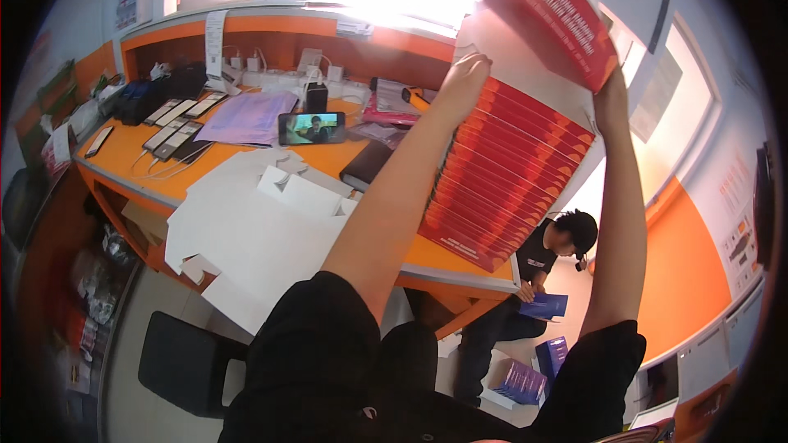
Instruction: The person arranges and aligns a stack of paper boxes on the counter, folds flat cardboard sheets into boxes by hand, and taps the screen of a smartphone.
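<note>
Red box (546,20) is seen tilted above the far end of a stack of red boxes (509,180), which is set on the right part of the orange table (127,152). A pale surface is shown between the tilted box and the striped edges of the stack. The lower right corner of the red box is met by the right hand (609,107), whose fingers are largely hidden behind it, so how far they are closed cannot be told. The left hand (466,82) is placed at the upper left corner of the stack, with its fingers bent; whether anything is gripped by it cannot be told.

To the left of the stack, white card sheets (246,230) are spread over the table's near edge. Beyond them, a phone (312,128) with a lit picture is propped up, flanked by purple sheets (246,117) and a dark notebook (365,166). Several more phones (172,135) are laid out farther left. At the lower right, a blue card (544,306) is held by another person (538,256), near purple boxes (519,381) on the floor
</note>
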A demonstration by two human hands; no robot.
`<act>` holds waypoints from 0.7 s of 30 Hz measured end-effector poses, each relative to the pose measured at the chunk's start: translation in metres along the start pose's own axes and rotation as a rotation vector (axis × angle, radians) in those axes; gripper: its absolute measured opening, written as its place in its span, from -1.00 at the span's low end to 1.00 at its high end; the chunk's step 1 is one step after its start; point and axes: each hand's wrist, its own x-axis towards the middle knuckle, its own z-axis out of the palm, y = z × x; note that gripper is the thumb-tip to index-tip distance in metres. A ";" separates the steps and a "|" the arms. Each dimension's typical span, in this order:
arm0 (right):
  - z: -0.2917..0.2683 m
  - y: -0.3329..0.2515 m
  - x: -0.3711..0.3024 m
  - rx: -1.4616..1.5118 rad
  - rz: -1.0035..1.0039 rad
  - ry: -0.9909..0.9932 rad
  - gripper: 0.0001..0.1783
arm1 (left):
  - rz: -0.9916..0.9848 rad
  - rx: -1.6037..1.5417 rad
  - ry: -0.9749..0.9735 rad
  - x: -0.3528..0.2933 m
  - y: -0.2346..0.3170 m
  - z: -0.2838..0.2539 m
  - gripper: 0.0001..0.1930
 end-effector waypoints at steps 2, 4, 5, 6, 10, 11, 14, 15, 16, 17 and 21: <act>0.011 -0.023 0.002 -0.088 -0.051 0.011 -0.57 | -0.071 -0.049 -0.024 -0.002 0.002 -0.002 -0.59; 0.016 -0.021 0.005 -0.073 -0.052 -0.011 -0.54 | -0.070 -0.023 -0.023 -0.003 0.007 0.000 -0.57; 0.020 -0.017 0.003 -0.017 -0.018 -0.031 -0.54 | -0.077 -0.032 -0.023 -0.003 0.009 0.001 -0.56; 0.023 -0.016 0.003 0.041 0.013 -0.053 -0.54 | -0.083 -0.038 -0.021 -0.002 0.008 0.000 -0.55; 0.014 -0.011 0.006 -0.008 0.053 -0.230 -0.53 | -0.035 -0.034 -0.013 -0.001 0.007 0.001 -0.55; 0.012 -0.007 0.006 -0.008 0.054 -0.230 -0.53 | -0.039 -0.041 -0.007 -0.001 0.007 0.002 -0.55; 0.013 0.001 0.000 -0.031 0.070 -0.142 -0.52 | -0.034 -0.035 -0.012 0.000 0.003 0.000 -0.56; 0.014 0.001 -0.001 -0.062 0.050 -0.174 -0.51 | -0.020 -0.019 -0.021 0.001 0.004 -0.001 -0.57; 0.014 0.000 -0.001 -0.092 0.030 -0.206 -0.50 | -0.019 -0.020 -0.021 0.001 0.006 -0.001 -0.57; 0.015 -0.002 -0.001 -0.093 0.029 -0.206 -0.50 | -0.022 0.004 -0.023 0.001 0.007 -0.002 -0.58; 0.010 0.005 -0.001 -0.025 0.014 -0.082 -0.56 | -0.055 0.019 0.011 0.000 0.012 0.003 -0.60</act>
